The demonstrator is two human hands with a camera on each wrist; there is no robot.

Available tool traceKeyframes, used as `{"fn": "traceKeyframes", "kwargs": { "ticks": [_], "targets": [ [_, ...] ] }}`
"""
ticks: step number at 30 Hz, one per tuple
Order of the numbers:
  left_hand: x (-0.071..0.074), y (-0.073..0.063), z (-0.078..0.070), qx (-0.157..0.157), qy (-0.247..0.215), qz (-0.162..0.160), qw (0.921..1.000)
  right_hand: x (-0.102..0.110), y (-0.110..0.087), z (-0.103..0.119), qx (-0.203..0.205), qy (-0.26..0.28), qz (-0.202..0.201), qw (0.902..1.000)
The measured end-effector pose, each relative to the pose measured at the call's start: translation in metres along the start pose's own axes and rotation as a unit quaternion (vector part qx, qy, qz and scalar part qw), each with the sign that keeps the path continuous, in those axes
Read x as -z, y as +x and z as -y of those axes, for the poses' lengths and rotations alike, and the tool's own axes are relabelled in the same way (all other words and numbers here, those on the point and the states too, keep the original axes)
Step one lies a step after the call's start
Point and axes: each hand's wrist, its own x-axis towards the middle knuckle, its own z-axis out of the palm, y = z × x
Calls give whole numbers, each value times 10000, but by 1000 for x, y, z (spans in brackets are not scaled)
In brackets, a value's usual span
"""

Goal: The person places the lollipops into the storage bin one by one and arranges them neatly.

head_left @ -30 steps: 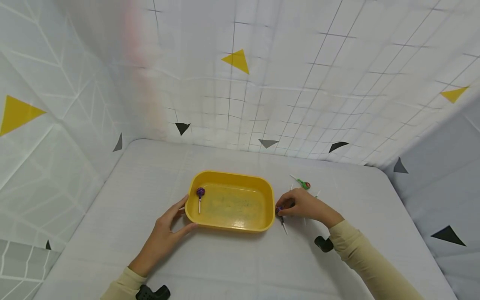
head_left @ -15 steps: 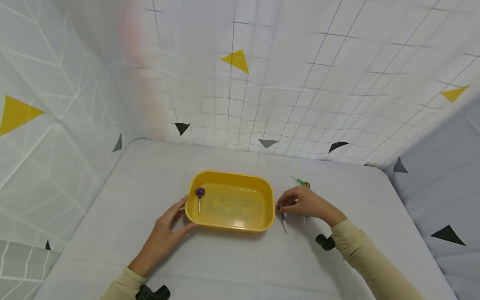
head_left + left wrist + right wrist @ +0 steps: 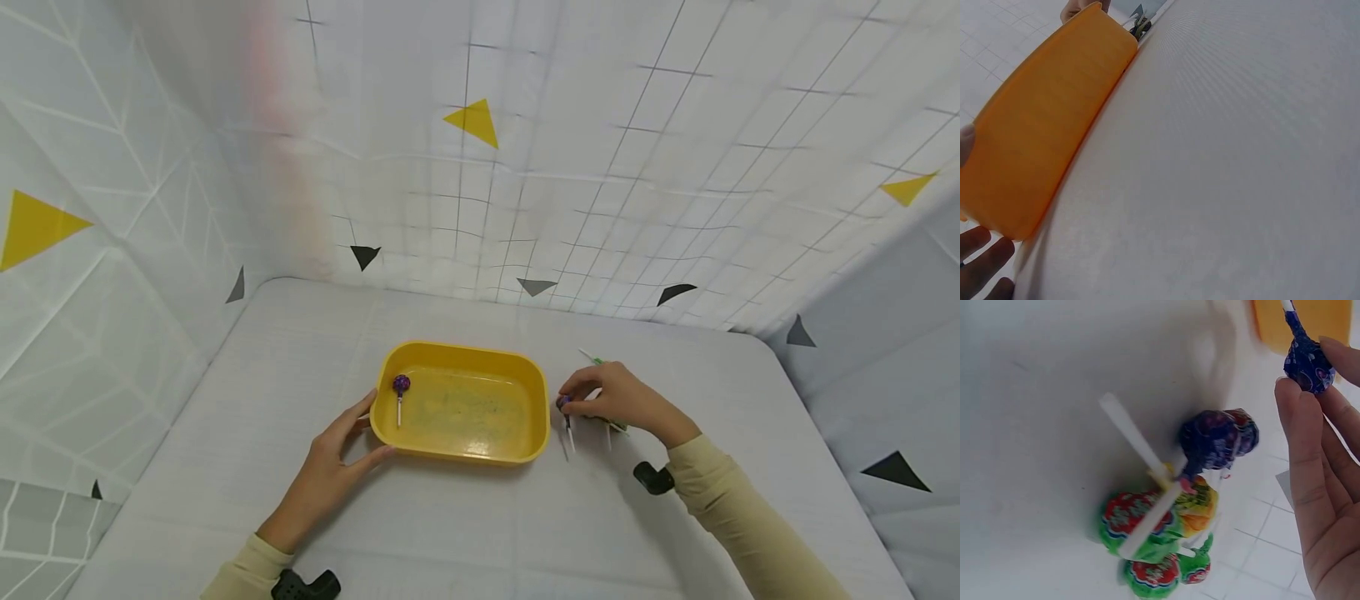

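My left hand (image 3: 324,471) rests against the left end of a yellow plastic basin (image 3: 468,350), thumb at its near side and fingers along its end wall. Inside, at the left, lies a purple-wrapped lollipop (image 3: 401,384) with a white stick. Just right of the basin, my right hand (image 3: 630,404) pinches another purple lollipop (image 3: 1310,367) by its wrapped head, between thumb and fingertips; its white stick points toward the near side in the head view. Under and beside this hand lie more lollipops: a purple one (image 3: 1213,437), a yellow-orange one (image 3: 1200,509) and several green-and-red ones (image 3: 1154,575).
A white cloth covers the table (image 3: 450,533). Pale curtains (image 3: 600,167) with grid lines and coloured triangles hang behind and at both sides. A dark wrist device (image 3: 654,478) sits by the right cuff, another (image 3: 306,586) by the left.
My right hand has shifted slightly right and away from me, carrying the purple lollipop up off the table. The left hand and the basin stay in place.
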Motion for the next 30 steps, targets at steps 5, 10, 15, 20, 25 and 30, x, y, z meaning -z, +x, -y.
{"fn": "traceKeyframes", "kwargs": {
  "ticks": [5,10,15,20,25,30],
  "targets": [
    [0,0,1,-24,-5,-9,10000,6,1,4,47,26,-90,9999],
    [0,0,1,-44,-17,-14,10000,9,2,7,-39,54,-131,9999],
    [0,0,1,-50,-35,-10,10000,12,5,11,-174,98,-149,9997],
    [0,0,1,-86,-75,-16,9999,15,9,18,-214,135,-164,9995],
    [0,0,0,-86,-89,-7,9999,17,14,23,-168,238,-167,9994],
    [0,0,0,-90,-85,-4,9999,17,20,28,-26,268,-227,9994]
  ]
}}
